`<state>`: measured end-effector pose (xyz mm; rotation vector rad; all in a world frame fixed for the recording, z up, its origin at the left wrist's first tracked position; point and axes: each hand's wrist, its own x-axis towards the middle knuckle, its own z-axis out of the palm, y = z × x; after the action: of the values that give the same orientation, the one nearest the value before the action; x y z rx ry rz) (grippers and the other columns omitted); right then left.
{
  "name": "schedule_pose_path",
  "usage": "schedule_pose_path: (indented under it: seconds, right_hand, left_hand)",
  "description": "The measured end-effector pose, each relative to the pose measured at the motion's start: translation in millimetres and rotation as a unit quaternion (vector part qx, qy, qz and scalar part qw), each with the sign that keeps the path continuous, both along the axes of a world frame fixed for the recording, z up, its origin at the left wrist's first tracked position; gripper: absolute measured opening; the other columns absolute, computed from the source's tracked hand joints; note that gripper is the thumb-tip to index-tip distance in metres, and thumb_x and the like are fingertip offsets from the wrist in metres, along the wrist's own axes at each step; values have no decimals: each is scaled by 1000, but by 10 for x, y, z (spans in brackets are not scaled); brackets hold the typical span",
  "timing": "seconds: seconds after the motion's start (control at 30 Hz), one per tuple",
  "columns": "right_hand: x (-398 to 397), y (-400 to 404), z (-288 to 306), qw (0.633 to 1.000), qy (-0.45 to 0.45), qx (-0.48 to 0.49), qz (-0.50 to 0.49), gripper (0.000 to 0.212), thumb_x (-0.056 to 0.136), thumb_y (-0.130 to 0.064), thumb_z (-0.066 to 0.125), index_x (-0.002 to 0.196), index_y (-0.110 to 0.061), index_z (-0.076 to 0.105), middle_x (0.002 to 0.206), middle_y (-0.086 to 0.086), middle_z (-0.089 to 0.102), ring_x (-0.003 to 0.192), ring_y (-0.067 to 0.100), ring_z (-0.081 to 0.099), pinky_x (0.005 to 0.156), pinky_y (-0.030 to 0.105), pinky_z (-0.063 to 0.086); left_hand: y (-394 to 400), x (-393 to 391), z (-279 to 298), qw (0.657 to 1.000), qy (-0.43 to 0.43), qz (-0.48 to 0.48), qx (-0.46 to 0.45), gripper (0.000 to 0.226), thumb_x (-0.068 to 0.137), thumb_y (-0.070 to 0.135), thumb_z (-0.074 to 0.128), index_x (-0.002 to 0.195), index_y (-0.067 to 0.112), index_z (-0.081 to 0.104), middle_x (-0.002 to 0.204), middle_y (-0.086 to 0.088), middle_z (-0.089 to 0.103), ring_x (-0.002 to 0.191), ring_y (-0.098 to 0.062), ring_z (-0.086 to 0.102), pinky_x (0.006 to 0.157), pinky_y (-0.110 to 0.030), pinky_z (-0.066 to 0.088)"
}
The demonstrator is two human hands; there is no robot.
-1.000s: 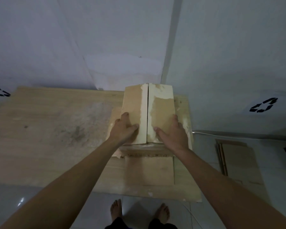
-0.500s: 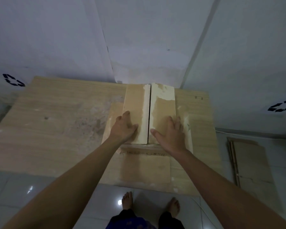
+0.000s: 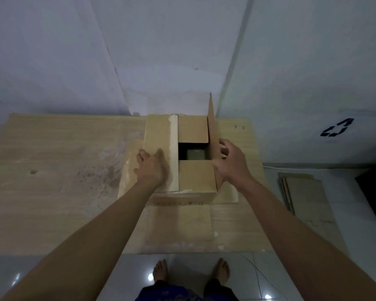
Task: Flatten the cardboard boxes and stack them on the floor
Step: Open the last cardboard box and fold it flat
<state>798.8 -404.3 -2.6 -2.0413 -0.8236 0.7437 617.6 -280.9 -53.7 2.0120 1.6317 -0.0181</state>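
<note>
Hiding box (image 3: 195, 177) interior (dark, unreadable)

- My left hand (image 3: 151, 168) lies flat on the closed left flap of the cardboard box (image 3: 180, 170).
- My right hand (image 3: 228, 164) grips the right flap (image 3: 212, 135), which stands upright.
- The box sits on the counter (image 3: 63, 170) under my hands.
- Flattened cardboard (image 3: 304, 196) lies on the floor (image 3: 345, 246), right of my right hand.
</note>
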Motion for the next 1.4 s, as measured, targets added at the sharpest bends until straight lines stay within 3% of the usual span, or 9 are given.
schedule_pose_path:
  seconds: [0.13,0.27,0.53,0.7,0.97,1.1,1.17,1.23,1.4]
  right_hand:
    - [395,-205,18,984,-103,-137,-38,74,81,-13,66,147,-22,34,116,4,59,109,31,60,84,39,53]
    - [329,-348,-355,934,-251,-248,51,77,90,-28,66,153,-17,22,160,16,21,147,37,21,117,49,27]
    - [-105,-251,-811,965,-97,-205,134,70,105,-34,41,157,0,8,165,21,9,152,34,13,122,42,19]
    - [-63,-165,-757,952,-217,-178,125,72,92,-18,60,152,-5,24,157,21,24,146,36,22,120,42,24]
    - [-327,255,-566,926,-211,-156,270,82,101,-40,46,160,-21,-8,168,8,3,154,24,-7,125,42,-5]
    - [-389,436,-364,927,-226,-175,242,71,97,-63,35,153,-19,32,152,13,43,141,34,37,116,55,26]
    - [-398,456,-101,944,-259,-87,186,50,99,-56,39,93,-16,68,90,8,69,84,24,65,82,38,49]
    - [-374,450,161,951,-237,-96,174,48,98,-42,46,60,-14,53,54,0,53,49,19,51,54,29,43]
    - [-470,192,266,913,-53,-240,327,23,95,-29,62,105,-13,76,96,3,76,86,20,72,78,36,59]
  left_hand:
    - [-23,151,-17,998,58,-19,-34,95,75,74,59,144,20,22,159,-27,-11,147,-44,-9,108,-70,18]
    - [-95,199,-44,994,96,-39,-34,127,62,73,74,152,19,4,158,-26,-18,147,-45,-12,110,-70,20]
    - [-49,113,145,998,-49,14,-23,95,61,57,73,135,15,32,140,-16,34,128,-39,36,101,-59,41]
    - [-12,-207,438,943,-295,116,-99,49,87,28,60,132,18,44,121,-4,56,105,-23,56,84,-40,48]
    - [388,-996,554,983,-124,104,83,41,82,20,69,122,10,60,115,-12,69,102,-34,64,78,-38,49]
    - [429,-1163,330,991,11,12,135,79,83,26,74,149,14,32,150,-11,42,135,-36,41,106,-48,37]
    - [416,-1138,207,985,65,-40,152,66,87,30,69,144,13,40,154,-10,34,141,-33,31,113,-48,26]
    - [402,-1050,120,993,39,-48,101,45,92,38,60,126,9,52,141,-14,43,128,-33,41,107,-46,34]
    - [312,-853,-6,998,-12,-34,-49,83,79,78,49,123,7,49,123,-14,52,109,-33,54,92,-46,50]
